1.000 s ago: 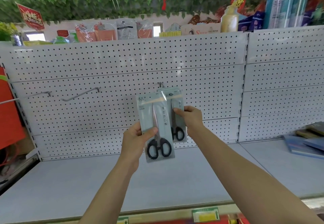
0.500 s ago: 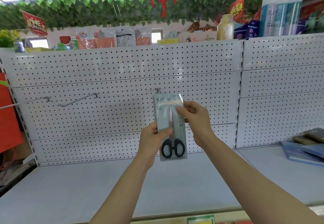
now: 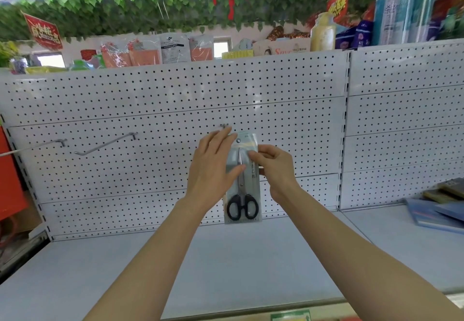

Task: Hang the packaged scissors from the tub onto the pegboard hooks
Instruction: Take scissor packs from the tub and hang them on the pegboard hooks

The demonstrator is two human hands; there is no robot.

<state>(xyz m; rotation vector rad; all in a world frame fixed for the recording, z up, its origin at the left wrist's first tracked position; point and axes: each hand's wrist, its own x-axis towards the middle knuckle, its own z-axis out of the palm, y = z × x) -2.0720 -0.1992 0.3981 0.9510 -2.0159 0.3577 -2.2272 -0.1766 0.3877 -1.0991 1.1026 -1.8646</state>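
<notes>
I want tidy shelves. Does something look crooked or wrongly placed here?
Nothing major. The scissors pack hangs straight between the left hand and right hand. Only the empty hook on the pegboard slants sideways.

I count one packaged scissors (image 3: 242,180), two hands, left (image 3: 213,167) and right (image 3: 276,170), three pegboard hooks (image 3: 106,144), and one stack of books (image 3: 442,205) on the shelf.

Black-handled scissors (image 3: 242,195) in a pale grey pack hang against white pegboard (image 3: 150,109) dotted with dark holes.
</notes>
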